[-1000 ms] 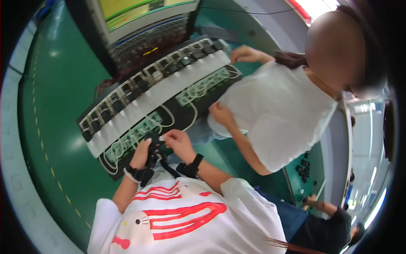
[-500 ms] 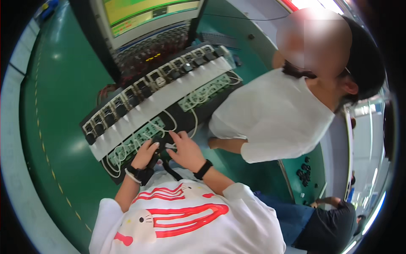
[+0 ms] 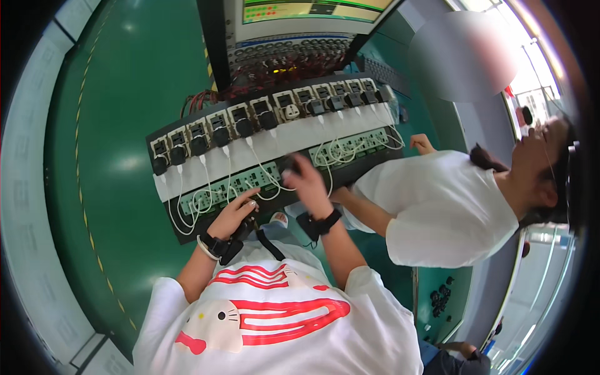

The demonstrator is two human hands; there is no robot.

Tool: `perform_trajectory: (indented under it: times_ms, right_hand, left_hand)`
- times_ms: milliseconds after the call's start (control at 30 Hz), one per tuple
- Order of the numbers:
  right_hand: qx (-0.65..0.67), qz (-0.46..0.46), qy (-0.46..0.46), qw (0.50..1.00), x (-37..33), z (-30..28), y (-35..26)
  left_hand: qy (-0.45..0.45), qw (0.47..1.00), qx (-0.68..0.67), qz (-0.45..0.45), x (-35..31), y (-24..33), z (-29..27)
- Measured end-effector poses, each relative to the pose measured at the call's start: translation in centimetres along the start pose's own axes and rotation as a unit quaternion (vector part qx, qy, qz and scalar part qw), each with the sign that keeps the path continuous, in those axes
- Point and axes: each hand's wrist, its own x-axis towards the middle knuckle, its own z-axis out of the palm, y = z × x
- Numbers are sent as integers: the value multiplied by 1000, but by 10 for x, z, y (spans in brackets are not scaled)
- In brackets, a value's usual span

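Note:
My right hand [image 3: 307, 182], blurred by motion, grips a black power adapter [image 3: 289, 166] above the gap between two green circuit boards. A white cable runs close to its fingers. My left hand [image 3: 232, 215] lies by the front edge of the left green circuit board [image 3: 255, 177], index finger stretched out, nothing seen in its grip. Behind the boards stands a row of sockets, most with black adapters [image 3: 244, 127] plugged in and white cables trailing forward. One socket in the middle, a white socket face [image 3: 292, 111], holds no adapter.
A second green board [image 3: 353, 147] with coiled white cables lies to the right. Behind the sockets rises a rack with a screen [image 3: 312, 11] and red wires. At my right stands a co-worker in a white shirt [image 3: 437, 206]. Black adapters [image 3: 441, 300] are heaped on a green surface.
My right hand has moved forward to the boards, now with the black adapter. My left hand no longer shows the dark object at its fingers. The view has shifted, and the co-worker has turned.

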Motion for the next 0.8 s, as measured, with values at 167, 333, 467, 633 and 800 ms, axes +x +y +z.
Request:
perform_trajectory:
  times_ms: [167, 333, 467, 633, 800]
  right_hand:
    - [141, 10, 102, 985, 116, -41, 13]
    - [48, 31, 132, 990, 171, -38, 42]
    - [-174, 37, 70, 981, 177, -37, 53]
    - [-433, -72, 144, 887, 175, -28, 49]
    - [-457, -25, 148, 877, 172, -14, 46]
  left_hand:
    - [50, 996, -69, -25, -5, -1, -10]
    - [78, 993, -84, -24, -12, -7, -12]
    - [88, 992, -91, 0, -18, -6, -11]
    - [103, 990, -92, -5, -20, 1, -11]
    - [106, 990, -96, -10, -22, 1, -10]
